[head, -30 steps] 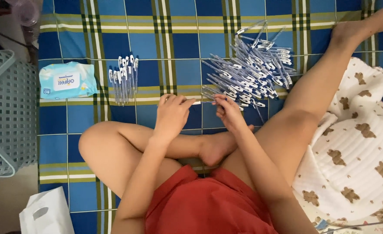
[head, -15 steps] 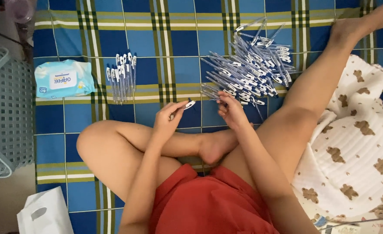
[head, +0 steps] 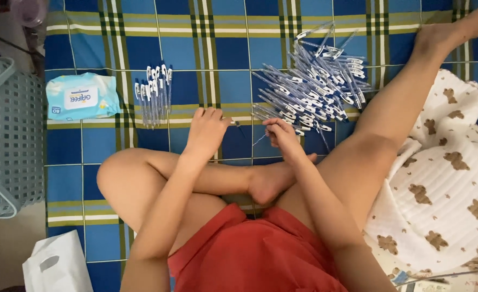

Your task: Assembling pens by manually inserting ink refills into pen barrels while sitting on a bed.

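Two hands work over the blue plaid mat [head: 212, 48]: the left hand [head: 206, 128] grasps a slim clear plastic pen barrel [head: 232, 122]; the right hand [head: 282, 135] pinches a thin refill [head: 259, 139]. Align both tips before inserting. Loose heap of clear pens [head: 314, 86] lies just beyond the right hand.

Wet-wipes pack [head: 82, 95], grey basket [head: 3, 135], white bag [head: 55, 265], bear-print blanket [head: 444, 189] on plaid mat [head: 212, 48].

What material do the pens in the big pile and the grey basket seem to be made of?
Pens in the big pile: probably clear glossy plastic, since the barrels look see-through with blue parts. Grey basket: likely matte moulded plastic, judging by its even square-holed lattice.
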